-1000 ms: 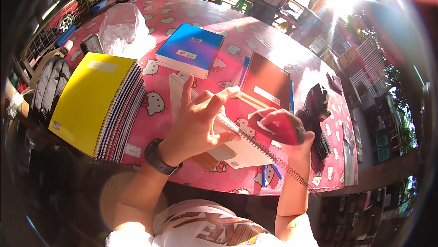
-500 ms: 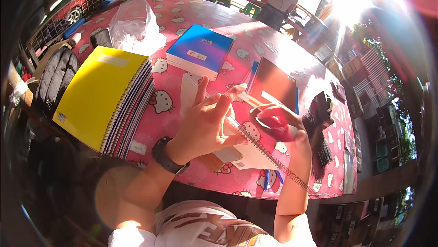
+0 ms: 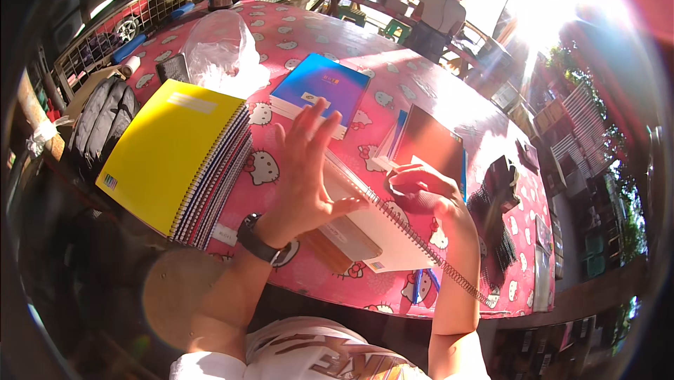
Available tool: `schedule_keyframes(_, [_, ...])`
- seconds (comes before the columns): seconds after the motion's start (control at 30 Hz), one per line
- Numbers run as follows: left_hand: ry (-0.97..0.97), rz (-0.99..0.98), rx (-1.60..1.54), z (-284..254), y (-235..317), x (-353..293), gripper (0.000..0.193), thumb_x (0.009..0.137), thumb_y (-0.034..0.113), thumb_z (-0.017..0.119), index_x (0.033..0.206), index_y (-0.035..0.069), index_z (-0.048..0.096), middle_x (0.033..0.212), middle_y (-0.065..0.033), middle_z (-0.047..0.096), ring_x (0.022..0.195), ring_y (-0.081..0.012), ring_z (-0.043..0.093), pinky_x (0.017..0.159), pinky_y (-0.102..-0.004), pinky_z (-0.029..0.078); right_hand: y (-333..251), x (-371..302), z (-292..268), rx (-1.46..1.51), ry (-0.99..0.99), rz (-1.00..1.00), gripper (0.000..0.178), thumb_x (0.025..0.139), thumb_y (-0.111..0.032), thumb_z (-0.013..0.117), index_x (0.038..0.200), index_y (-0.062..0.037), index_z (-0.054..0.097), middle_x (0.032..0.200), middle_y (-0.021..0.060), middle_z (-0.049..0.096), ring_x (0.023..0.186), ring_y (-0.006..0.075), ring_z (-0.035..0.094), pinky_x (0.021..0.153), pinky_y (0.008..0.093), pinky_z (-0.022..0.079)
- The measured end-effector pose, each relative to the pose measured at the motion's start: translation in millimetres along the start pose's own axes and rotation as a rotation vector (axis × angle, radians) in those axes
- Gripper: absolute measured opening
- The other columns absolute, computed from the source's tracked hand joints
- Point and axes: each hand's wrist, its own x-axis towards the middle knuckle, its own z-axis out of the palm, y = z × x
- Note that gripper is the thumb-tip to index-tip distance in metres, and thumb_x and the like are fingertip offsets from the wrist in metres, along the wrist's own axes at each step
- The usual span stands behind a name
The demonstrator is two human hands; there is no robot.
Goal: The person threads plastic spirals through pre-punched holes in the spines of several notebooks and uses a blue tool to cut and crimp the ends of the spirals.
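A spiral notebook with a pale cover [image 3: 400, 250] lies tilted in front of me on the table. Along its right edge runs a thin metal coil [image 3: 456, 278], whose loose tail reaches past my right forearm. Over the notebook's left side my left hand [image 3: 298, 180] is raised, fingers spread and holding nothing. My right hand [image 3: 425, 187] hovers just beyond the coil, fingers curled together; what they hold, if anything, is hidden. A brown, flat-sided piece [image 3: 326, 254] sits against the notebook's near left side.
A stack of yellow spiral notebooks [image 3: 172, 148] lies left, blue notebooks [image 3: 323, 89] ahead, and a brown-covered stack [image 3: 428, 141] right of them. Loose black coils [image 3: 495, 232] lie at the right. Behind are a clear plastic bag [image 3: 225, 50] and a seated person [image 3: 442, 18].
My left hand has lifted away from the coil and its fingers have spread wider. The right hand's fingers have shifted slightly. The whole view has tilted a little.
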Motion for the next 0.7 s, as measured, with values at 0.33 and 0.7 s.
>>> schedule_keyframes(0.33, [0.083,-0.405,-0.699,17.2,-43.1,-19.3,0.111,0.063,0.017,0.088,0.150,0.011,0.018,0.129,-0.0082,0.045,0.122,-0.0190,0.043,0.101,-0.0346,0.039,18.8,-5.4,4.5,0.221,-0.064,0.017,0.081,0.080,-0.072,0.055,0.109,0.0034,0.062,0.112,0.0095,0.062,0.107,0.0173,0.056,0.096,0.0326,0.041])
schedule_keyframes(0.7, [0.315,-0.527,-0.638,53.3,-18.0,-51.5,0.086,0.073,0.017,0.083,0.139,0.002,0.030,0.124,-0.0111,0.043,0.112,-0.0204,0.049,0.096,-0.0357,0.043,25.9,-35.6,19.2,0.608,-0.040,0.080,0.084,0.075,-0.067,0.065,0.121,0.0027,0.054,0.128,0.0160,0.052,0.122,0.0233,0.047,0.105,0.0380,0.034])
